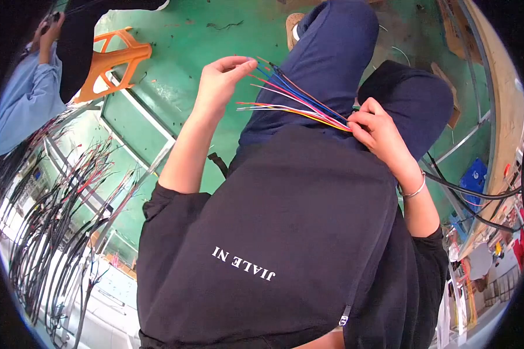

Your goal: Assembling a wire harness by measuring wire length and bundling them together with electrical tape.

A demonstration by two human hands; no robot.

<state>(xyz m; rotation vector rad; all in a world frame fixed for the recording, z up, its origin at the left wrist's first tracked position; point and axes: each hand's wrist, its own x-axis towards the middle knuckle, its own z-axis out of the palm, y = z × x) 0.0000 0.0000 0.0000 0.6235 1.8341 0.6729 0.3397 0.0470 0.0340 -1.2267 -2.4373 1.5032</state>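
Note:
A fan of thin coloured wires [314,108], among them blue, pink, red, white and yellow, lies across my dark blue trouser legs. My right hand [375,129] is closed around the gathered end of these wires, its thumb and fingers pinched together. At the spread end, my left hand [220,84] has thumb and forefinger pressed together at the tip of a wire, which looks blue. The other wire ends stick out loose, below and beside those fingertips. What lies inside my right fist is hidden.
Many black cables [46,244] with coloured ends hang on a metal frame [137,107] at left. An orange stool [128,53] stands near a person in a light blue sleeve [32,96]. Thick black cables [477,191] pass a blue object [474,176] at right, by a wooden edge [498,139].

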